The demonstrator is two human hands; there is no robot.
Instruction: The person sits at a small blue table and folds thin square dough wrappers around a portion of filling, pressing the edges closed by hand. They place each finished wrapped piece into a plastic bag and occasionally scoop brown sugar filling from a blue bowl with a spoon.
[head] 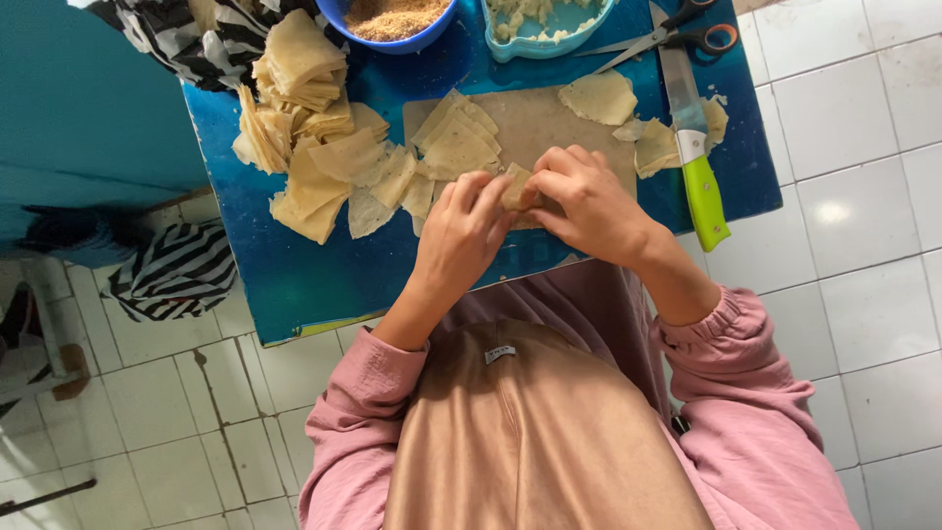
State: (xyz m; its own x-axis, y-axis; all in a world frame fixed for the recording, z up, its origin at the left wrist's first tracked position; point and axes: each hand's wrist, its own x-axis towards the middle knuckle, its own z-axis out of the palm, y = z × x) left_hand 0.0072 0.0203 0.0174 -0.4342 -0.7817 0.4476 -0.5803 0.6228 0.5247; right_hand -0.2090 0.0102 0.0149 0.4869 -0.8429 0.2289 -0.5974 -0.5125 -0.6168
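My left hand (461, 231) and right hand (589, 201) meet over the near edge of the cutting board (535, 123), fingers of both pinched together on a small folded pastry piece (517, 186) held between them. Just beyond lie loose pastry sheets (456, 142) on the board, with a bigger heap of cut sheets (304, 128) to the left on the blue surface (324, 265). A green-handled knife (699, 157) lies right. Farthest off sit scissors (677, 34), a blue bowl of crumbs (392, 20) and a light blue dish of filling (545, 25).
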